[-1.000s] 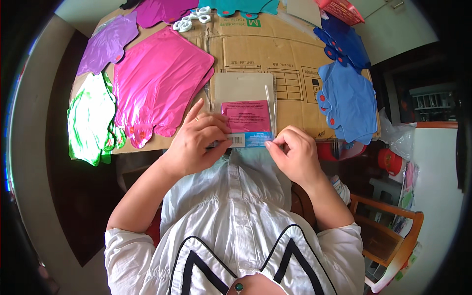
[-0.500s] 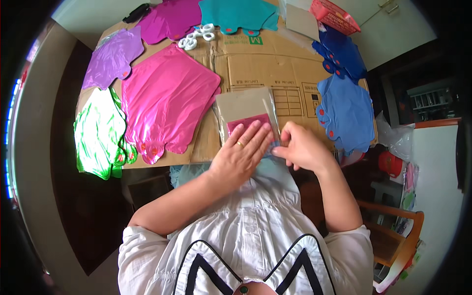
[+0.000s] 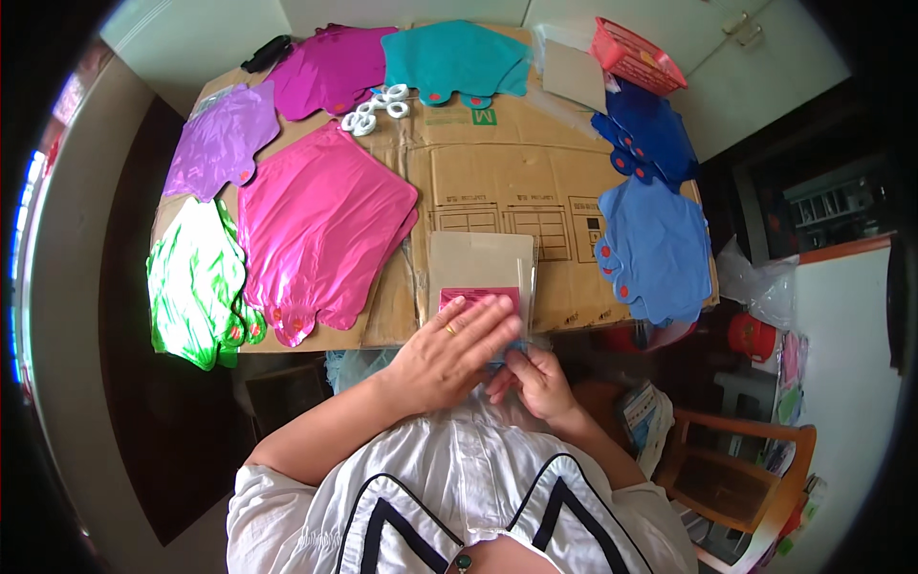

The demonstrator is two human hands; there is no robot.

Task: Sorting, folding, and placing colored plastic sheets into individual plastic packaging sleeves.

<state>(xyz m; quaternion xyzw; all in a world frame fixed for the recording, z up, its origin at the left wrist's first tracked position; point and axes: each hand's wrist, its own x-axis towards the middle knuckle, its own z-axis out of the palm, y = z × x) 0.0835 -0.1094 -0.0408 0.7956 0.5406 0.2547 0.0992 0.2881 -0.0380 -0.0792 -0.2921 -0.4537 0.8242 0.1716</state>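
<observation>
A clear plastic packet point(image 3: 483, 268) with a brown card backing and a pink sheet inside lies at the near edge of the cardboard-covered table point(image 3: 497, 172). My left hand point(image 3: 451, 349) lies flat on the packet's lower end, fingers spread over the pink part. My right hand point(image 3: 537, 375) is just below and to the right, at the table edge, pinching the packet's bottom flap; what its fingertips hold is partly hidden by my left hand.
Flat foil balloons lie around the cardboard: green point(image 3: 191, 282), pink point(image 3: 320, 230), purple point(image 3: 218, 143), magenta point(image 3: 330, 67), teal point(image 3: 454, 57), dark blue point(image 3: 645, 129), light blue point(image 3: 655, 244). White plastic rings point(image 3: 373, 107) and a red basket point(image 3: 633, 53) lie farther back. A wooden chair point(image 3: 741, 469) stands at right.
My left hand has moved from gripping the packet's bottom edge to lying flat across it. My right hand has dropped lower under the packet's end. The view has shifted slightly.
</observation>
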